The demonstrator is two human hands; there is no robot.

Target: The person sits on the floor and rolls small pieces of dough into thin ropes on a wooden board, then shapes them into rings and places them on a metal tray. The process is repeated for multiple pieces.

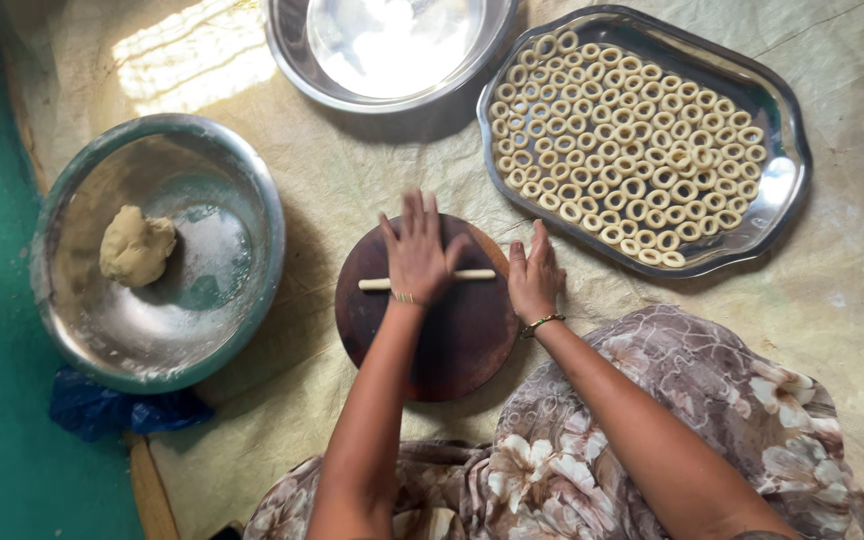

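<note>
A thin rope of pale dough (474,274) lies across a round dark wooden board (447,340). My left hand (416,250) rests flat on the rope's middle, fingers spread and slightly blurred. My right hand (533,274) lies palm down at the board's right edge, fingers together, holding nothing. To the upper right, a steel tray (787,190) carries several rows of small dough rings (632,150). A lump of dough (137,246) sits in a large steel bowl (252,190) on the left.
Another steel bowl (297,60) stands at the top, with nothing visible in it. A cream cloth (352,180) covers the floor. A blue bag (112,410) pokes out below the left bowl. My floral-clad lap (652,400) fills the bottom.
</note>
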